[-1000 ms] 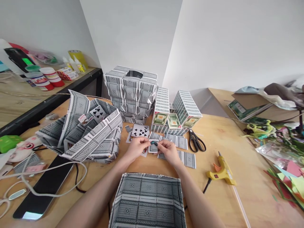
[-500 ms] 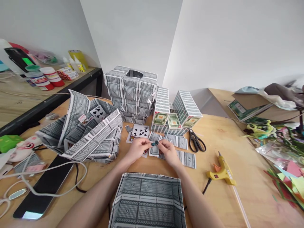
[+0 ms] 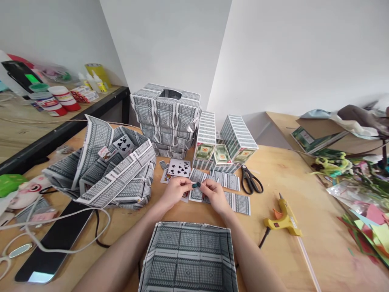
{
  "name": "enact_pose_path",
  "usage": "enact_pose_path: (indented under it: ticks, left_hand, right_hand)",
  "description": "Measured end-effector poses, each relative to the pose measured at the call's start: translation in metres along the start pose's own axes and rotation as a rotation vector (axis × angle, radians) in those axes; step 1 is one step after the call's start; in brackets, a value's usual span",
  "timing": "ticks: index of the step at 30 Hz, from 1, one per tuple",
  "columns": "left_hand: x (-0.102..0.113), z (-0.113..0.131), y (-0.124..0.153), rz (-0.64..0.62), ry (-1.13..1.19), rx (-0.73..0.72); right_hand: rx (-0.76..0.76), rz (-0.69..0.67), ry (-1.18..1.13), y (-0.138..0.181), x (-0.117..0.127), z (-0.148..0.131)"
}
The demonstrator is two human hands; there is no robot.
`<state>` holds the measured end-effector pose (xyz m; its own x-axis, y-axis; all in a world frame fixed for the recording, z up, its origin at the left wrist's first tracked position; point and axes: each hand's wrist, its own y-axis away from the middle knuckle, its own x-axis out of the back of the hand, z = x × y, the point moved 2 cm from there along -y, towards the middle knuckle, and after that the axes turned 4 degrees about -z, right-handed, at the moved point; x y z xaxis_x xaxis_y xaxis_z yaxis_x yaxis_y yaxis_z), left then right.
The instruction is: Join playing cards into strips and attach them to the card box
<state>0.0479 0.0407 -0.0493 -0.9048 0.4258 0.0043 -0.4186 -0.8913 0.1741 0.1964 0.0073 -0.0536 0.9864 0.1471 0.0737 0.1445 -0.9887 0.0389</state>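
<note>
My left hand and my right hand meet fingertip to fingertip above the table, both closed in a pinch. Whatever lies between the fingers is too small or hidden to make out. Under and beside them are patterned playing cards, lying back up in joined rows. A face-up clubs card lies just beyond my left hand. Between my forearms, close to me, stands an open box made of playing cards.
Black scissors and a yellow glue gun lie to the right. Card boxes and a tall card-built structure stand behind. To the left are a folded card-built piece, a phone and white cable.
The view has shifted very slightly. Both hands keep the same pinch in nearly the same place, and nothing else visibly moves.
</note>
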Motion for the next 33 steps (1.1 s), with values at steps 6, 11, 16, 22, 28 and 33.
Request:
enact_pose_path:
  ticks: [6,11,16,22,28,33]
  left_hand:
    - [-0.0006,0.0001,0.0005,0.003,0.019,0.008]
    - [0.0004,-0.0037,-0.0013,-0.006,0.041,0.035]
    - [0.0028,-0.0078,-0.0041,0.009,0.042,0.028]
    - [0.0016,-0.0058,-0.0035,0.035,0.017,0.019]
    - [0.0014,-0.0034,-0.0021,0.038,0.002,0.036]
    - [0.0004,-0.0021,-0.0021,0.04,-0.009,0.024]
  right_hand:
    - [-0.015,-0.008,-0.013,-0.0003,0.0002,-0.0013]
    - [-0.019,-0.025,-0.041,-0.0006,-0.0004,-0.001]
    - [-0.02,-0.04,0.037,-0.0013,-0.0031,0.0029]
    - [-0.044,-0.002,0.104,-0.0009,-0.0048,0.0027]
    - [-0.027,0.042,0.156,0.003,-0.0073,-0.0018]
    - [0.011,0.082,0.192,0.0017,-0.007,0.0006]
